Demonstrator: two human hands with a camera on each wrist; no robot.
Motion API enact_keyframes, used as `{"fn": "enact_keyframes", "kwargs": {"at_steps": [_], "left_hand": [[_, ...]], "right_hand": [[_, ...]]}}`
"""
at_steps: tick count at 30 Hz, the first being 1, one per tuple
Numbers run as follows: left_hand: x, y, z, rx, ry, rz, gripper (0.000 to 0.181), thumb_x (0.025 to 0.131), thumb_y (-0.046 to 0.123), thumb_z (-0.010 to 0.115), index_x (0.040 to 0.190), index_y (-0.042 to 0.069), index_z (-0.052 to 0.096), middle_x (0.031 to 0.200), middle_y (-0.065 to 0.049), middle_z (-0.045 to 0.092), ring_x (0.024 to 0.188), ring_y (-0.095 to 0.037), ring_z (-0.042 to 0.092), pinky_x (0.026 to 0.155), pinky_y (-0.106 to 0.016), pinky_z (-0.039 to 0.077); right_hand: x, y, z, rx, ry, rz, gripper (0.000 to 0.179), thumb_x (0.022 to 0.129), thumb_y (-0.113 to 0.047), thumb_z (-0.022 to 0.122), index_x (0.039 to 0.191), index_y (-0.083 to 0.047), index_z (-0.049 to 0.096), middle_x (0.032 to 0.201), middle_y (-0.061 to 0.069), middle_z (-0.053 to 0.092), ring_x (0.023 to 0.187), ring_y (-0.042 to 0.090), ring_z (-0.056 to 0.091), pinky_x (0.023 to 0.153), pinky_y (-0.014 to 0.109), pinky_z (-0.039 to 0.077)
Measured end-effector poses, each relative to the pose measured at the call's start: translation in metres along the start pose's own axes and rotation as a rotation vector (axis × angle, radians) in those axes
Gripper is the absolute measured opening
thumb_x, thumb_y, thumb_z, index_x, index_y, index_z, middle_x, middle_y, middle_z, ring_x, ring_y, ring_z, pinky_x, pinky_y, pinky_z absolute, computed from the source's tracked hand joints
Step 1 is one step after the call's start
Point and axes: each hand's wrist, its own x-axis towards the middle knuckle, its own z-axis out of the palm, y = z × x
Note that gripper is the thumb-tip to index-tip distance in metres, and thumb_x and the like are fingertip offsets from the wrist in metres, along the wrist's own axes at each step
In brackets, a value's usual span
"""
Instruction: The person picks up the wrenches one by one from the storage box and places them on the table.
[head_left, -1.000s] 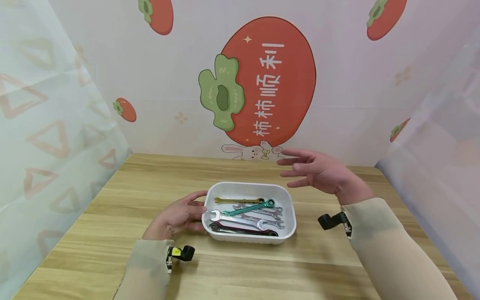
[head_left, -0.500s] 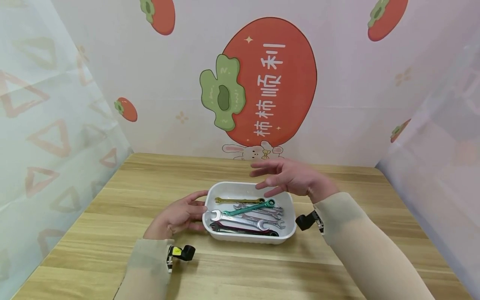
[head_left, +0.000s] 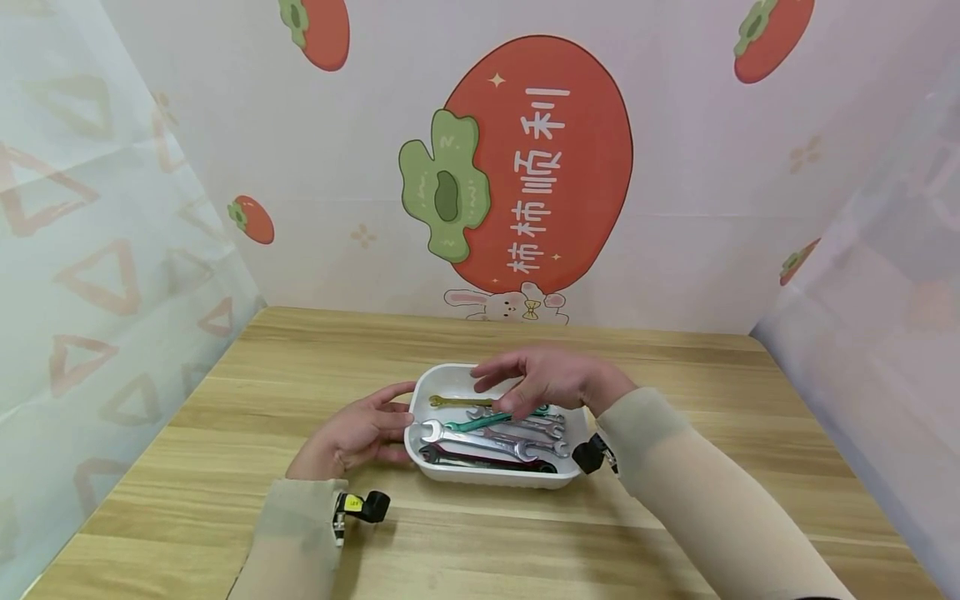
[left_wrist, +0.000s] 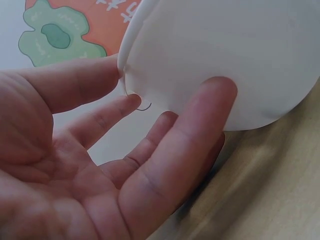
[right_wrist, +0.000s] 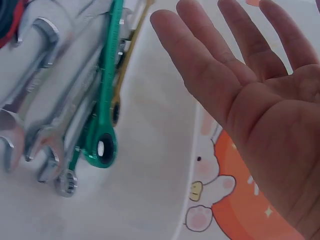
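Observation:
A white plastic tray (head_left: 495, 478) holds several wrenches. My left hand (head_left: 360, 429) touches the tray's left end, its fingers loosely bent against the outer wall (left_wrist: 265, 65) in the left wrist view. Over the tray, my right hand (head_left: 551, 379) hovers with fingers spread and nothing held. Below its thumb lies a green ratchet wrench (right_wrist: 106, 90), partly hidden in the head view. Behind that is a gold wrench (head_left: 457, 402), also partly covered. A large silver open-end wrench (head_left: 480, 439) and a dark wrench (head_left: 487, 463) lie nearer the front, with smaller silver wrenches (head_left: 543, 427) beside them.
The tray stands on a wood-grain table (head_left: 420, 533). A printed sheet (head_left: 330, 150) with persimmons and a rabbit closes off the back. Pale sheets (head_left: 112, 250) stand along the left and right sides.
My right hand has moved left and down, from right of the tray to over the wrenches. My left hand and the tray stay where they were.

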Motion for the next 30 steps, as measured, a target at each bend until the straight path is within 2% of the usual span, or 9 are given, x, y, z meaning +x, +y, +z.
{"fn": "enact_keyframes", "kwargs": {"at_steps": [7, 12, 17, 20, 25, 30], "left_hand": [[0.001, -0.001, 0.000, 0.000, -0.001, -0.005, 0.065, 0.098, -0.003, 0.054, 0.156, 0.007, 0.026, 0.130, -0.028, 0.042, 0.105, -0.036, 0.061, 0.078, -0.052, 0.057], [0.001, 0.000, 0.000, -0.001, 0.000, -0.007, 0.065, 0.098, -0.003, 0.054, 0.156, 0.007, 0.027, 0.129, -0.028, 0.043, 0.105, -0.037, 0.061, 0.078, -0.052, 0.057], [0.000, 0.001, 0.000, 0.002, 0.000, -0.007, 0.065, 0.098, -0.003, 0.054, 0.157, 0.007, 0.025, 0.129, -0.028, 0.043, 0.106, -0.038, 0.060, 0.078, -0.053, 0.056], [0.000, 0.001, 0.000, 0.003, 0.003, -0.006, 0.065, 0.098, -0.004, 0.053, 0.157, 0.006, 0.025, 0.129, -0.028, 0.043, 0.106, -0.038, 0.060, 0.078, -0.053, 0.056], [0.000, 0.001, 0.000, -0.002, -0.007, -0.006, 0.066, 0.099, -0.003, 0.053, 0.157, 0.006, 0.024, 0.130, -0.028, 0.042, 0.107, -0.037, 0.060, 0.079, -0.054, 0.056], [0.001, 0.000, -0.001, -0.002, -0.014, -0.006, 0.066, 0.099, -0.003, 0.053, 0.157, 0.007, 0.024, 0.133, -0.030, 0.041, 0.108, -0.037, 0.060, 0.080, -0.054, 0.056]], "right_hand": [[0.004, 0.005, 0.008, -0.027, 0.014, 0.024, 0.060, 0.089, -0.010, 0.075, 0.145, -0.010, 0.053, 0.138, 0.012, 0.056, 0.128, 0.039, 0.047, 0.089, 0.049, 0.054], [0.002, 0.003, 0.014, 0.000, 0.040, 0.033, 0.059, 0.089, -0.010, 0.075, 0.144, -0.011, 0.054, 0.140, 0.015, 0.054, 0.125, 0.035, 0.050, 0.089, 0.051, 0.053], [0.000, 0.006, 0.019, 0.043, 0.058, 0.022, 0.065, 0.086, -0.013, 0.079, 0.145, -0.010, 0.052, 0.142, 0.016, 0.052, 0.128, 0.039, 0.047, 0.091, 0.053, 0.052], [0.002, 0.011, 0.021, 0.051, 0.072, 0.017, 0.064, 0.087, -0.010, 0.078, 0.146, -0.009, 0.052, 0.142, 0.016, 0.052, 0.128, 0.039, 0.047, 0.091, 0.052, 0.052], [0.007, 0.018, 0.024, -0.013, 0.104, 0.023, 0.064, 0.085, -0.009, 0.079, 0.144, -0.013, 0.055, 0.141, 0.012, 0.054, 0.124, 0.037, 0.050, 0.088, 0.050, 0.054], [0.012, 0.025, 0.027, -0.158, 0.156, 0.038, 0.062, 0.081, -0.018, 0.084, 0.138, -0.024, 0.061, 0.132, 0.000, 0.061, 0.119, 0.027, 0.053, 0.088, 0.044, 0.053]]}}
